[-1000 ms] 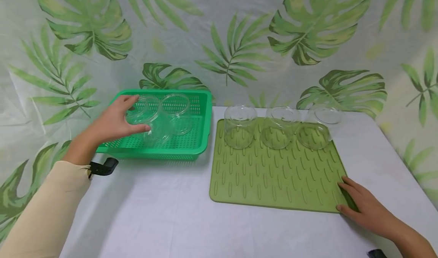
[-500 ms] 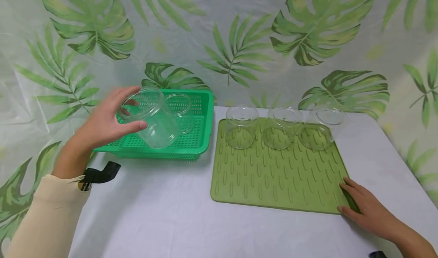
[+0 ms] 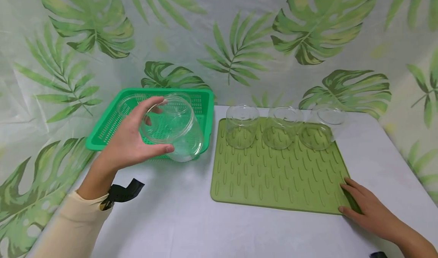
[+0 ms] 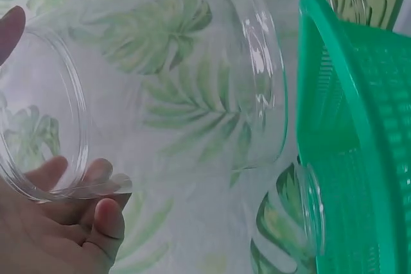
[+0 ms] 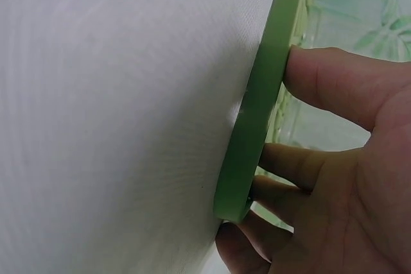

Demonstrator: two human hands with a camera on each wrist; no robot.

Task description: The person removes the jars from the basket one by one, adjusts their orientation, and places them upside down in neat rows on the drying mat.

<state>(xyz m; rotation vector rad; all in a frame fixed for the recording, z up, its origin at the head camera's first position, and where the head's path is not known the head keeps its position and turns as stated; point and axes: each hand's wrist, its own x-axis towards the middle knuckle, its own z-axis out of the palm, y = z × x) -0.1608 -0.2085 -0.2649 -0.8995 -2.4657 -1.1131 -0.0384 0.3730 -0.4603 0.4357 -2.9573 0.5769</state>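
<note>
My left hand (image 3: pixel 131 144) grips a clear glass tumbler (image 3: pixel 188 144) near its rim, fingers and thumb spread around it. The tumbler is tilted, its base toward the right, over the front of the green plastic basket (image 3: pixel 209 115). In the left wrist view, the tumbler (image 4: pixel 186 94) lies across the frame with the basket (image 4: pixel 350 75) at its right. Behind it, two more glasses stay in the basket, partly covered. My right hand (image 3: pixel 373 212) rests on the front right corner of the olive-green drying mat (image 3: pixel 273 178), its fingertips touching the mat's edge (image 5: pixel 250 120) in the right wrist view.
Three clear glasses stand in a row along the mat's back: a left one (image 3: pixel 241 130), a middle one (image 3: pixel 278 132) and a right one (image 3: pixel 316 134). A white cloth (image 3: pixel 205 227) covers the table. A leaf-print sheet (image 3: pixel 239 34) hangs behind.
My left hand has lifted the tumbler from among the glasses in the basket and carried it right and toward the front. The right hand stays at the mat's corner.
</note>
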